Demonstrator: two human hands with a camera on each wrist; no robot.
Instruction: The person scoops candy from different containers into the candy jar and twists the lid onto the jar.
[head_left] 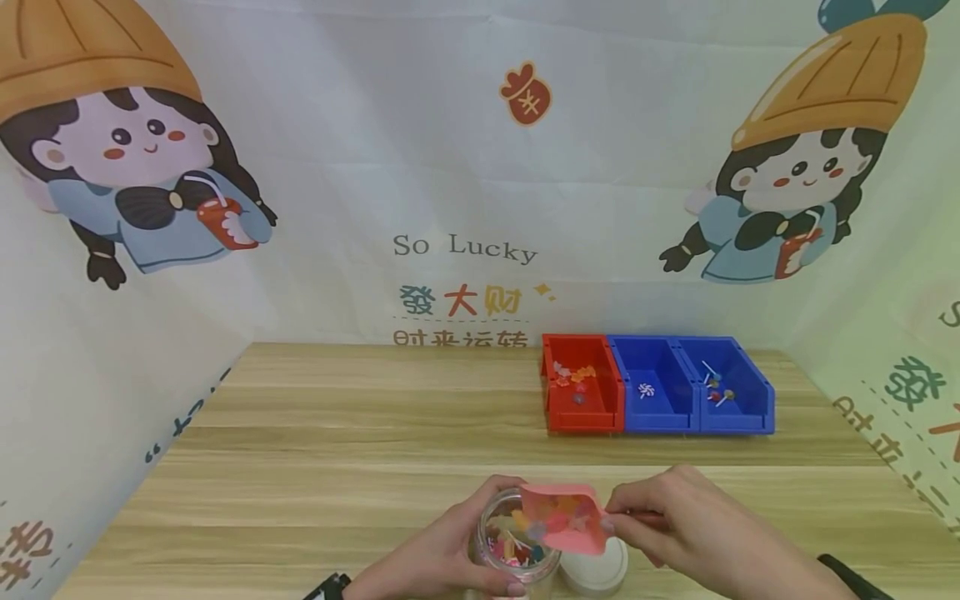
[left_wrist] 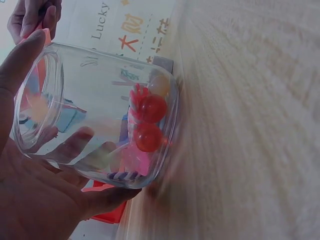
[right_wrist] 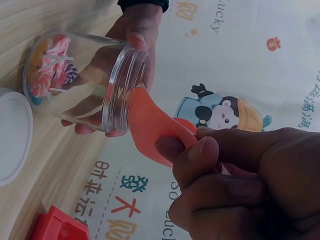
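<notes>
My left hand (head_left: pixel 465 542) grips a clear glass jar (left_wrist: pixel 95 65) that stands on the table, its mouth uncovered. Red balls (left_wrist: pixel 151 108), striped twisted candies (right_wrist: pixel 59 50) and other small sweets lie at the jar's bottom. By its handle my right hand (head_left: pixel 660 517) holds a pink scoop (head_left: pixel 592 542), tilted over the jar's mouth with its lip at the rim. Several translucent, coloured gummy-like candies (head_left: pixel 562 510) lie in the scoop. A white round lid (head_left: pixel 596 568) lies on the table right beside the jar.
At the back right stand a red bin (head_left: pixel 585 423) with small orange and pink pieces and two joined blue bins (head_left: pixel 660 423). One blue bin holds a white swirl candy (head_left: pixel 646 390), the other small lollipops (head_left: pixel 720 396). A printed cloth (head_left: pixel 337 167) walls the wooden table (head_left: pixel 337 417).
</notes>
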